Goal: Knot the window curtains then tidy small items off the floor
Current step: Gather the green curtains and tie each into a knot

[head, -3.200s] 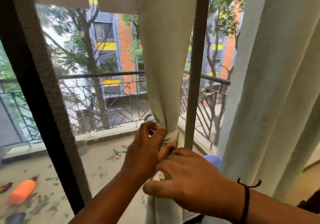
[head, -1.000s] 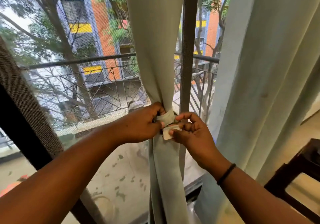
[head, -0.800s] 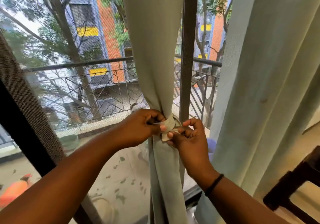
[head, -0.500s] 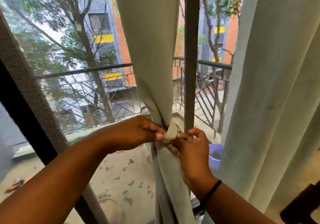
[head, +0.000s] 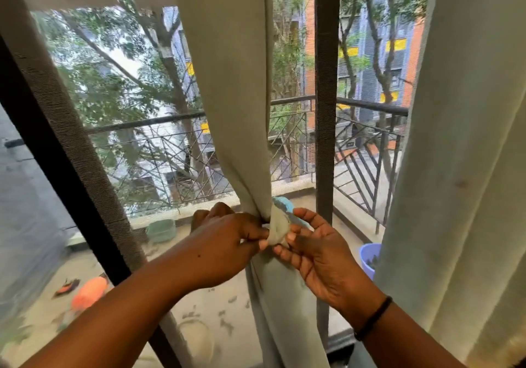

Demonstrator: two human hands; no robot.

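A pale green-grey curtain (head: pixel 227 83) hangs in front of the window and is gathered tight at its waist by a fabric tie band (head: pixel 277 226). My left hand (head: pixel 225 242) pinches the left side of the band, fingers curled against the gathered cloth. My right hand (head: pixel 316 245) pinches the band's loose end between thumb and fingertips; a black cord sits on that wrist. A second curtain (head: pixel 466 168) of the same cloth hangs loose at the right.
A dark window frame post (head: pixel 326 97) stands just behind the gathered curtain. Beyond the mesh lies a balcony with a metal railing (head: pixel 176 151), an orange bottle (head: pixel 89 292), a green tub (head: pixel 162 229) and a blue bucket (head: pixel 368 258).
My hands stay on the tie band; the right hand's fingers have opened out more around the band's end. The view has shifted, with the hands now lower in frame.
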